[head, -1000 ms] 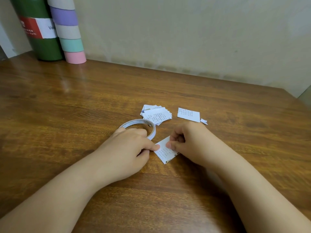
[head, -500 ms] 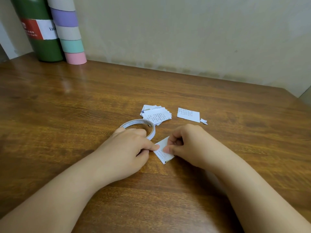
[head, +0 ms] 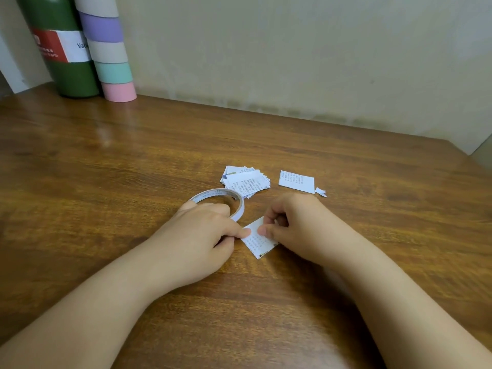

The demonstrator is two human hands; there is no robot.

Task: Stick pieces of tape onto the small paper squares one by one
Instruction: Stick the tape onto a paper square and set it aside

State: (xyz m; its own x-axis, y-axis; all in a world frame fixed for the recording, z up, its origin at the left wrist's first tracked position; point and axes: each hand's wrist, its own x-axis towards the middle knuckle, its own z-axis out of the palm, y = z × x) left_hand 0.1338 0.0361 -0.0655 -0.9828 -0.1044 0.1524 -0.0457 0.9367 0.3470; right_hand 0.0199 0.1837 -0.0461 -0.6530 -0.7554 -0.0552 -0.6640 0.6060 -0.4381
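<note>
A small paper square [head: 257, 239] printed with tiny text lies flat on a wooden table [head: 106, 161], just below centre of the frame, turned so one corner points down. The left hand [head: 198, 231] comes in from the lower left; its fingers are curled round the near side of a white tape roll [head: 219, 199], and its thumb tip presses the square's left edge. The right hand [head: 295, 226], from the lower right, has its fingers curled with thumb and forefinger pinched on the square's right part (can't tell whether a strip of tape is between them). The two thumb tips sit close together on the paper, not quite touching.

Just above the roll, approx. centre frame, is a loose stack of paper squares [head: 246, 181], touching the roll's far rim. To its right lies a single paper square [head: 296, 181], apart from the stack, with a tiny paper scrap [head: 320, 192] at its lower right corner.

Upper left of the frame, against a pale wall [head: 292, 57]: a dark green cylinder [head: 62, 49] w/ a red and white label, and beside it a tube banded in purple, beige, mint and pink [head: 109, 49].
</note>
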